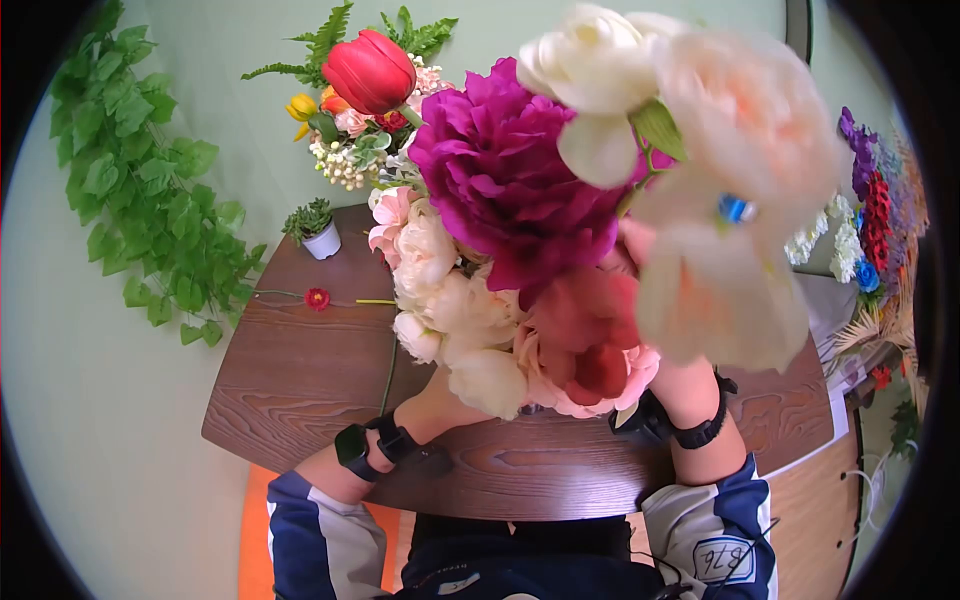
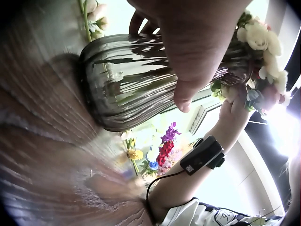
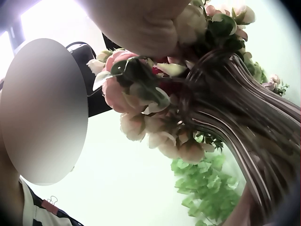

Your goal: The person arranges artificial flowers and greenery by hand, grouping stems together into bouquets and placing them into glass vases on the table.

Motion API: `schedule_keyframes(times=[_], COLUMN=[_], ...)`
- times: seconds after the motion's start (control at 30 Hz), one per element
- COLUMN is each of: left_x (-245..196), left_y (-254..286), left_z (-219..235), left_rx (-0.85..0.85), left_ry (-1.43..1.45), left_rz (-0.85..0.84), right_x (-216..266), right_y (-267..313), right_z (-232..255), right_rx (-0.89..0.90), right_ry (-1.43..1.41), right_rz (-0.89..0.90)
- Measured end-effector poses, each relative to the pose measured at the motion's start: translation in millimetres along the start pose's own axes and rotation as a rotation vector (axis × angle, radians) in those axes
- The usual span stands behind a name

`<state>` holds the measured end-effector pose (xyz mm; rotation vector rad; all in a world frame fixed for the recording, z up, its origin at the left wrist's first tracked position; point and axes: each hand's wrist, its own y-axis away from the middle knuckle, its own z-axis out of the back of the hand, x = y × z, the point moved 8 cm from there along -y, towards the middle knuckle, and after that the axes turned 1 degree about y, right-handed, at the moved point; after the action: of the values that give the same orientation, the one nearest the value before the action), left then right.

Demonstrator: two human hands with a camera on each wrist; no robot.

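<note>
A ribbed, smoky glass vase (image 2: pixel 136 84) stands on the table, filled with artificial flowers. My left hand (image 2: pixel 197 42) grips its side, thumb across the near face and fingers around the far side. In the head view that hand (image 1: pixel 440 408) reaches under the cream peonies (image 1: pixel 450 305). My right hand (image 2: pixel 233 106) is at the blooms by the vase mouth. Seen from the head, its fingers (image 1: pixel 632 245) show beside a stem, with large blooms over the rest; I cannot tell whether they pinch it. A magenta peony (image 1: pixel 520 175), red tulip (image 1: pixel 370 72) and blurred pale blooms (image 1: pixel 745 120) rise high.
On the wooden table (image 1: pixel 300 370), a small potted succulent (image 1: pixel 318 230) stands at the back left, near a red flower (image 1: pixel 317 299) lying on its stem. Green ivy (image 1: pixel 150 170) hangs at left. More colourful flowers (image 1: pixel 870 210) stand at right.
</note>
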<state>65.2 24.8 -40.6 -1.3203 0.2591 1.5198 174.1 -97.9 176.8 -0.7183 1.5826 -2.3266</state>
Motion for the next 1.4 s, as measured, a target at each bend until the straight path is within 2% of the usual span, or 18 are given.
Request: schedule_keyframes(times=[0.03, 0.1, 0.13, 0.3, 0.37, 0.47, 0.73, 0.9, 1.0, 1.03, 1.07, 1.1, 1.13, 1.2, 1.23, 1.27, 1.33, 1.4], left_x=[-54, -79, -86, -72, -30, -69, -59, -68, -67, -60, -70, -76, -78, -68, -63, -60, -61, -52], left_y=[-8, -10, -10, -8, -1, -6, -1, -1, -3, -5, -10, -12, -14, -8, -6, -5, -5, -2], left_z=[7, 8, 8, 1, -1, -2, 0, 6, 5, 2, 0, 0, 1, -1, -2, -2, -4, -5], left_rx=[-0.076, -0.092, -0.107, -0.098, -0.066, -0.018, -0.058, -0.143, -0.110, -0.027, -0.004, -0.018, -0.032, -0.020, -0.006, -0.006, 0.013, 0.018], left_ry=[-0.184, -0.271, -0.360, -0.442, -0.279, -0.447, -0.603, -0.570, -0.482, -0.319, -0.404, -0.458, -0.512, -0.489, -0.465, -0.465, -0.467, -0.448], left_rz=[-0.187, -0.226, -0.265, -0.330, -0.164, -0.313, -0.296, -0.353, -0.275, -0.164, -0.271, -0.233, -0.196, -0.190, -0.183, -0.183, -0.229, -0.188], right_x=[0, 9, 18, 15, 7, 7, 22, 20, -15, -26, -38, -14, -28, -24, -2, 0, -19, -26], right_y=[-2, -7, -10, -9, -5, -5, -7, -1, 9, 13, 16, 0, 5, -4, -16, -16, -16, -18], right_z=[0, 8, 6, 3, 5, 10, 4, 5, 5, 4, 2, 4, 0, 7, 21, 22, 37, 40], right_rx=[0.001, -0.067, -0.013, 0.041, -0.037, -0.098, 0.034, -0.013, 0.072, 0.100, 0.128, 0.184, 0.161, 0.234, 0.008, 0.009, -0.118, -0.107], right_ry=[-0.001, -0.029, 0.168, 0.142, 0.057, 0.005, 0.284, 0.220, -0.027, -0.109, -0.191, -0.120, -0.446, -0.226, -0.044, -0.044, -0.250, -0.384], right_rz=[0.000, 0.085, 0.212, 0.216, 0.236, 0.273, 0.404, 0.533, 0.138, 0.006, -0.125, 0.189, -0.260, -0.145, 0.232, 0.232, -0.041, -0.072])
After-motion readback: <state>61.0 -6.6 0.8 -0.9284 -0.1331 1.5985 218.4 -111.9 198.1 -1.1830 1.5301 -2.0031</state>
